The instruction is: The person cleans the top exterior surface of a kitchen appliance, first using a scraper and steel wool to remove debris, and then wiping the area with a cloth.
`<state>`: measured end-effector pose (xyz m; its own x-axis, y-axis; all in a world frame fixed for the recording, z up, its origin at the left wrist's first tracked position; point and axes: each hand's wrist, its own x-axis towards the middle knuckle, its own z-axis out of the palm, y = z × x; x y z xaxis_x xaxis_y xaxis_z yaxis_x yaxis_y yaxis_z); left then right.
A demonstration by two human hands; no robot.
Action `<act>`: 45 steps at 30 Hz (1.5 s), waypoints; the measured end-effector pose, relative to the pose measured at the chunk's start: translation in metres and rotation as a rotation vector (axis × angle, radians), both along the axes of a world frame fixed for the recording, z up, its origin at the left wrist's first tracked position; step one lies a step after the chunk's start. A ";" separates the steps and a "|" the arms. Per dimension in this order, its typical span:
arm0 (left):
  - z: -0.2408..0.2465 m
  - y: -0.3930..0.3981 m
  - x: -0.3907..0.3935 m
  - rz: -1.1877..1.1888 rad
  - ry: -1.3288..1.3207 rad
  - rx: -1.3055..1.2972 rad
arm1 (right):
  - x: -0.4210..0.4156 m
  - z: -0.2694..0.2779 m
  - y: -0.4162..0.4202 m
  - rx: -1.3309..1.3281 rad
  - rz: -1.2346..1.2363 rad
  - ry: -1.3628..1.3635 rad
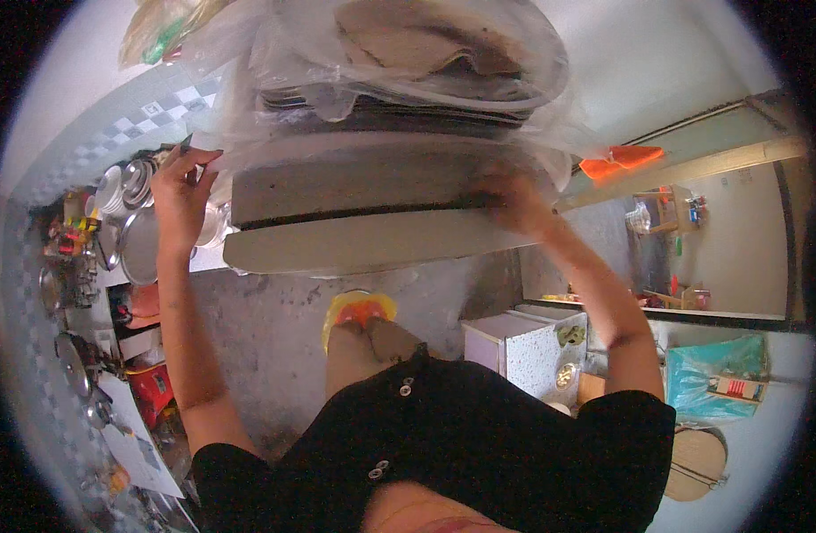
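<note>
In front of me stands a large grey box-shaped appliance [354, 183], crossed by a long dark gap above its rounded front panel [361, 245]. Clear plastic sheeting [294, 60] drapes over its top, with flat dark layers and a crumpled brown piece beneath it. My left hand [184, 176] is raised at the left side by the sheeting, fingers bent and thumb near the forefinger. A small dark pointed thing shows at its fingertips, but whether it is held is unclear. Motion blurs my right hand [514, 196], which reaches the right end of the gap; its fingertips are indistinct.
Metal plates [141, 246] and other kitchenware line a counter on the left. A speckled white cabinet [538, 346] stands at right, near a doorway. An orange cloth [621, 160] hangs by the door frame. Grey floor [268, 346] lies below, around my feet.
</note>
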<state>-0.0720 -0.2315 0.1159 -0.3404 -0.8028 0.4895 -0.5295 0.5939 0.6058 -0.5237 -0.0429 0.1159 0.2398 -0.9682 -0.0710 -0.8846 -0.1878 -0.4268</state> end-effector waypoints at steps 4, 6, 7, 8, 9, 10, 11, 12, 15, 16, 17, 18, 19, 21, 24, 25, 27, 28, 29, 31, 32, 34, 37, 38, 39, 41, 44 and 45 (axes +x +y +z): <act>0.000 -0.004 0.005 0.005 -0.051 -0.030 | 0.071 -0.026 -0.020 -0.281 0.107 -0.156; -0.001 -0.001 0.013 0.045 -0.026 -0.006 | 0.050 -0.021 -0.007 -0.144 0.001 -0.055; -0.003 -0.001 0.015 0.067 -0.031 -0.011 | 0.034 -0.016 -0.001 -0.077 -0.051 -0.001; 0.001 0.002 0.014 0.068 -0.029 -0.039 | 0.005 -0.004 0.003 -0.007 -0.067 0.130; 0.002 0.003 0.013 0.044 -0.021 -0.028 | -0.021 0.006 0.006 0.064 -0.081 0.258; 0.001 0.002 0.010 0.021 -0.010 -0.018 | -0.030 0.011 0.013 -0.011 -0.082 0.355; 0.001 0.001 0.007 0.000 0.000 -0.008 | -0.036 0.015 0.019 -0.086 -0.081 0.453; 0.003 0.003 0.000 0.004 -0.017 0.005 | -0.036 0.016 0.026 -0.157 -0.080 0.545; -0.004 0.001 0.009 0.011 -0.040 -0.046 | -0.015 -0.008 0.036 -0.408 -0.182 0.302; -0.004 0.002 0.011 0.013 -0.033 -0.047 | -0.017 -0.004 0.032 -0.310 -0.159 0.270; -0.004 0.002 0.013 0.016 -0.026 -0.049 | -0.022 0.005 0.025 -0.212 -0.135 0.239; -0.005 -0.001 0.013 0.009 -0.017 -0.054 | -0.024 0.012 0.022 -0.116 -0.121 0.211; -0.006 -0.001 0.012 0.006 -0.001 -0.044 | -0.028 0.015 0.021 -0.143 -0.105 0.238; -0.007 0.001 0.009 0.008 0.031 -0.021 | -0.036 0.020 0.020 -0.196 -0.065 0.291; -0.005 0.003 0.003 0.001 0.042 -0.020 | -0.028 0.007 0.026 -0.088 -0.130 0.193; -0.005 0.003 0.004 0.011 0.027 -0.019 | -0.014 0.002 0.019 -0.085 -0.082 0.136; -0.005 0.002 0.005 0.030 0.003 -0.019 | 0.034 -0.013 -0.006 -0.080 0.013 0.027; -0.004 0.003 0.011 0.022 -0.003 -0.020 | 0.064 -0.018 -0.023 -0.025 0.070 0.069; -0.006 0.001 0.010 0.032 -0.002 -0.023 | 0.095 -0.009 -0.037 -0.037 0.177 -0.008; -0.005 -0.001 0.008 0.043 -0.018 -0.036 | 0.155 -0.035 -0.056 -0.415 0.298 -0.082; -0.004 -0.006 -0.004 0.025 0.009 -0.027 | 0.181 -0.059 -0.076 -0.426 0.317 -0.149; -0.005 -0.007 -0.003 0.059 0.034 0.002 | 0.201 -0.059 -0.087 -0.297 0.326 -0.198; -0.001 0.000 0.012 0.113 -0.054 -0.032 | 0.169 -0.029 -0.066 -0.106 0.346 -0.129; 0.004 0.001 0.013 0.104 -0.056 -0.019 | 0.136 -0.033 -0.053 -0.191 0.400 -0.135; 0.008 0.009 0.011 0.119 0.001 0.059 | 0.121 -0.012 -0.043 0.088 0.163 -0.101; 0.010 0.008 0.000 0.108 -0.071 -0.043 | 0.063 0.001 -0.038 0.193 0.181 0.091; 0.013 0.007 -0.005 0.054 0.000 -0.046 | 0.085 0.006 -0.045 0.031 0.223 0.126; 0.016 0.010 -0.006 0.057 -0.006 -0.027 | 0.097 -0.004 -0.048 -0.128 0.264 0.082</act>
<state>-0.0782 -0.2216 0.1322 -0.2976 -0.8074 0.5095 -0.5662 0.5789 0.5867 -0.4268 -0.0913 0.1123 0.4832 -0.8753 0.0186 -0.8283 -0.4639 -0.3142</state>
